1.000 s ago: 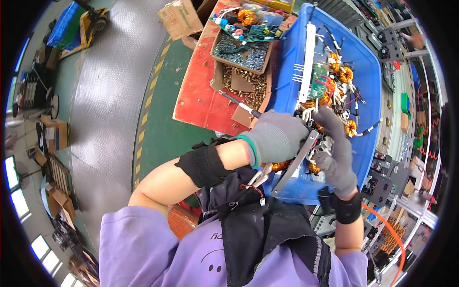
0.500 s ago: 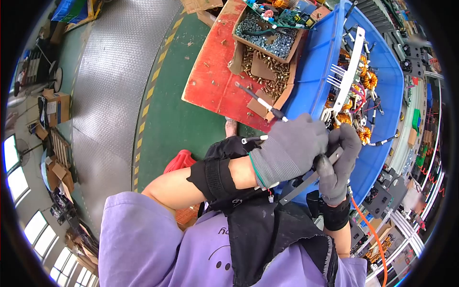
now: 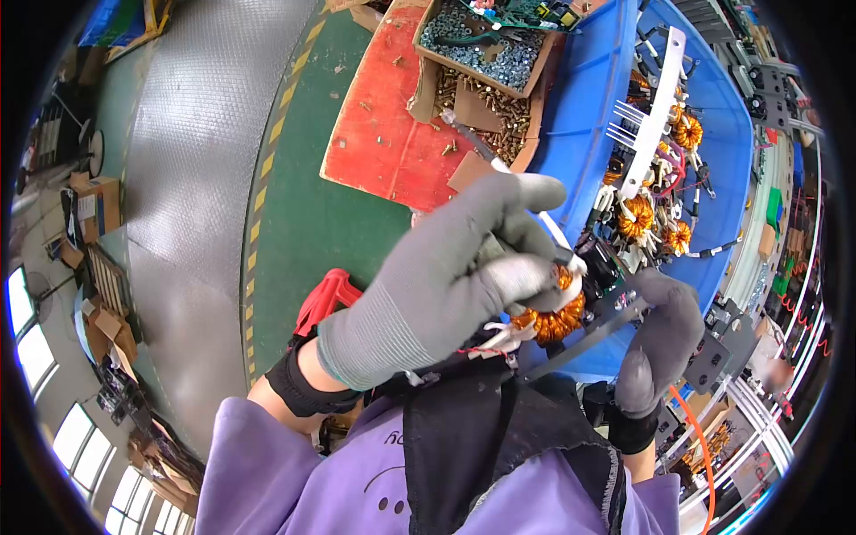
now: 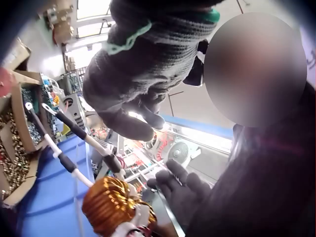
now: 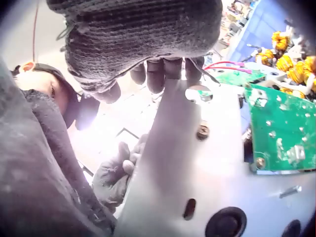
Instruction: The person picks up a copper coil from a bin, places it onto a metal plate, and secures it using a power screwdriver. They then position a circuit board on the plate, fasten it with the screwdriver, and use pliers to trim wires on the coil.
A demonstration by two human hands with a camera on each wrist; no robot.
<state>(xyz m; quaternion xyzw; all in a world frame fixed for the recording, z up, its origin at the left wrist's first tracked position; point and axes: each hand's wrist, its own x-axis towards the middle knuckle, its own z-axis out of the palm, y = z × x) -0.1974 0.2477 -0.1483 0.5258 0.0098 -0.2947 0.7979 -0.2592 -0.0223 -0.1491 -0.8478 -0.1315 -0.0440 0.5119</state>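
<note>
In the head view my grey-gloved right hand [image 3: 660, 343] grips the edge of a flat metal plate [image 3: 588, 337]. Its fingers [image 5: 155, 76] curl over that edge in the right wrist view, where the plate shows holes, a brass-coloured screw [image 5: 203, 130] and a green circuit board [image 5: 284, 128] beside it. My left hand [image 3: 437, 276], also gloved, hovers on the left with fingers loosely bent. The left wrist view shows nothing between them. Just beyond in the head view is a copper-wound coil [image 3: 555, 323]; two cables with ring lugs [image 4: 74, 126] rise behind it.
A blue bin [image 3: 580, 98] holds several copper coils, cables and a white bar [image 3: 655, 111]. Left of it, a red board [image 3: 379, 134] carries cardboard boxes of brass screws [image 3: 508, 120] and grey hardware [image 3: 481, 49]. An orange hose [image 3: 698, 446] hangs at the right.
My left hand has drawn back to the left, away from the plate, uncovering the coil. My right hand has shifted slightly right and down along with the plate's end.
</note>
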